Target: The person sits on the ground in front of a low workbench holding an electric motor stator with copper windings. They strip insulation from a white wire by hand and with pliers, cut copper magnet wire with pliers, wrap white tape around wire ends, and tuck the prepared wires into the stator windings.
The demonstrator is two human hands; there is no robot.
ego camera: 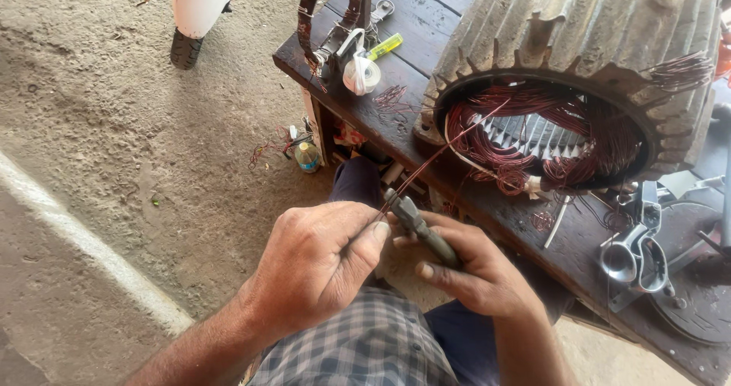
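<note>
My left hand (316, 260) is closed in a fist and pinches thin copper wires (442, 151) that run up to the windings inside a big ribbed motor housing (586, 28). My right hand (480, 268) grips a small pair of pliers (415, 222), whose tip meets the wires right beside my left thumb. The red-brown copper windings (533, 135) fill the housing's round opening. Both hands hover over my lap, just in front of the dark wooden bench (426, 28).
On the bench lie a roll of white tape (360, 74), a yellow-handled tool (384, 47) and metal tools (636, 253) at the right. A small bottle (308, 157) stands on the dirt floor under the bench. A white vehicle's wheel (184, 47) is at the top left.
</note>
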